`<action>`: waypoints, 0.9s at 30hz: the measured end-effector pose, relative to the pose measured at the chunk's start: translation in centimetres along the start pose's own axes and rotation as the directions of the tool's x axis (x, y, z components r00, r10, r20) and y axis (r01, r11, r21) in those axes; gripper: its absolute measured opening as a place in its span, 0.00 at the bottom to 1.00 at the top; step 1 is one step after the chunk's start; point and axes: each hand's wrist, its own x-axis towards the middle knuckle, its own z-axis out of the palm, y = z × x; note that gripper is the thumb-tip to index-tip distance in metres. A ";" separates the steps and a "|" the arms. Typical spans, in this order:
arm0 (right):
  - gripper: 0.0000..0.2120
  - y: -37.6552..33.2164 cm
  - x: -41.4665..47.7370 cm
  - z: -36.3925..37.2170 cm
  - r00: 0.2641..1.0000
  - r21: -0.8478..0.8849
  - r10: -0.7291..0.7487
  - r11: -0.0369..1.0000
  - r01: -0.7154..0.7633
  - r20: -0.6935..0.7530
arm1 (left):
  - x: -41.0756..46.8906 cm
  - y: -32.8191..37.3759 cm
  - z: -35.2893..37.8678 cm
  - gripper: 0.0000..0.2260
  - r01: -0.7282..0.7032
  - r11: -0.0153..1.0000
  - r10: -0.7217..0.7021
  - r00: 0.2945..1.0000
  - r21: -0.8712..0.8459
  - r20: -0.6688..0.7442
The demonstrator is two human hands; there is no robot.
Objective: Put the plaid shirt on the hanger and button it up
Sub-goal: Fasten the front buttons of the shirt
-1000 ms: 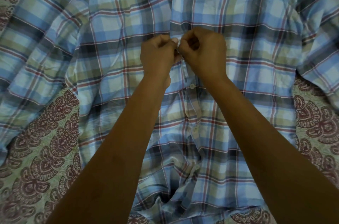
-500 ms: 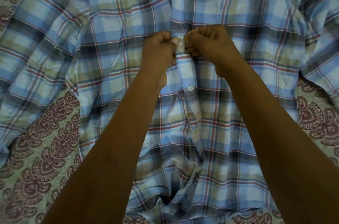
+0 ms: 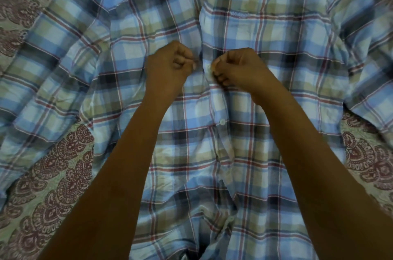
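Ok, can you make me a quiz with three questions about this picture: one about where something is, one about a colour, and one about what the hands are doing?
1. Where does the plaid shirt lie?
A) on a patterned bedspread
B) on a wooden chair
C) in a basket

2. Which colour fills most of the shirt's checks?
A) orange
B) blue
C) pink

3. What are the left hand and right hand doing?
A) lying flat and open
B) holding scissors
C) pinching the shirt's front edges

Answers:
1 A: maroon-patterned cloth shows around the shirt.
2 B: blue squares dominate, crossed by thin red lines.
3 C: the curled fingers of both hands meet at the front opening, above a white button.
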 end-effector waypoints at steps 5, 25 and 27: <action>0.12 -1.4 1.5 0.8 0.922 -0.209 -0.302 0.944 0.255 -0.242 | 2.3 1.4 -0.5 0.07 -0.021 0.997 0.014 0.996 -0.072 -0.090; 0.13 -1.6 5.3 -0.4 0.838 -0.314 -0.301 0.935 0.166 -0.455 | 6.2 2.6 2.9 0.05 -0.125 0.942 0.125 0.992 0.311 0.019; 0.17 -1.6 5.2 -0.6 0.814 -0.322 -0.291 0.937 0.136 -0.503 | 6.1 2.7 3.1 0.08 -0.143 0.921 0.138 0.990 0.362 0.041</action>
